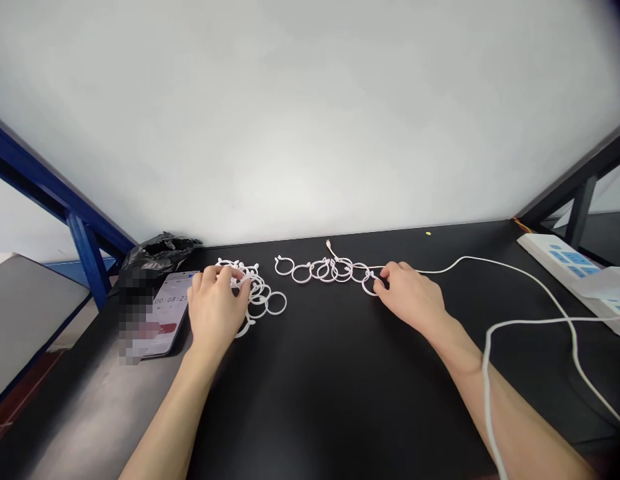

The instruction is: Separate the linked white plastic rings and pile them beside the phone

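Note:
On the black table [320, 373] lies a heap of several white plastic rings [263, 297]. My left hand [216, 307] rests on that heap, its fingers curled over the rings. To the right, a row of white rings [325, 270] is laid out side by side. My right hand [410, 293] is at the right end of that row, fingertips pinched on the last ring [371, 283].
A phone [165, 312] showing a timer lies at the left, next to a black plastic bag [157, 252]. A white cable [515, 293] runs across the right side and over my right forearm. A white power strip [575, 273] sits at the far right. Blue shelf frame [85, 257] stands left.

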`<state>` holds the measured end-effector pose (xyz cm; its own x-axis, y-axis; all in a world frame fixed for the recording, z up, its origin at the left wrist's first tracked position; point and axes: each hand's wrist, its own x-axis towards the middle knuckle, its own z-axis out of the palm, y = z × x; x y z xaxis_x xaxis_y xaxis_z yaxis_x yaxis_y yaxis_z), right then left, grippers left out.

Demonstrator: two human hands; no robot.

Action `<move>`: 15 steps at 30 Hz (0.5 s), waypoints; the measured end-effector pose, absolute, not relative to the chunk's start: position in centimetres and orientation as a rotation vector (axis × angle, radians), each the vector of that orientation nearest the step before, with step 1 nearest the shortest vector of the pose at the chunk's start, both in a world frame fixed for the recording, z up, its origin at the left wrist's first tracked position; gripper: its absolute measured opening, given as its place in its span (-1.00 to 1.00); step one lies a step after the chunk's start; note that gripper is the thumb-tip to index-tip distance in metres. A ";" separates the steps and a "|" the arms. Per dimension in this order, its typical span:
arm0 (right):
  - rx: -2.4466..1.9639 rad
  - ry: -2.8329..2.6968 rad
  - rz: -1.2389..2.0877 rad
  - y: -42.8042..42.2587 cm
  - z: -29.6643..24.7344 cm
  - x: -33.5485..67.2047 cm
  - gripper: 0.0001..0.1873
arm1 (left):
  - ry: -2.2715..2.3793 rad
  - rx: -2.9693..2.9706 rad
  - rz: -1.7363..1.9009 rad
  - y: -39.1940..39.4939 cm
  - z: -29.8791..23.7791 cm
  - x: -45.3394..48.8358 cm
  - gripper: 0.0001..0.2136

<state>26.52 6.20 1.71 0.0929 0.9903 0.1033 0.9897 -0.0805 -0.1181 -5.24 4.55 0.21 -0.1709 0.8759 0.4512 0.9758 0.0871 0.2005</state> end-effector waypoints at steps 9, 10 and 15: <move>-1.803 -1.919 0.234 5.1 2.1 23.9 -0.95 | -2.113 -1.949 -0.588 4.4 -0.1 -5.4 -0.87; -1.731 -1.925 0.277 4.8 1.9 23.3 -0.95 | -2.080 -1.958 -0.586 4.3 -0.2 -5.4 -0.85; -1.510 -1.990 0.460 3.3 1.0 20.9 -0.92 | -1.906 -1.908 -0.681 4.1 0.0 -4.9 -0.79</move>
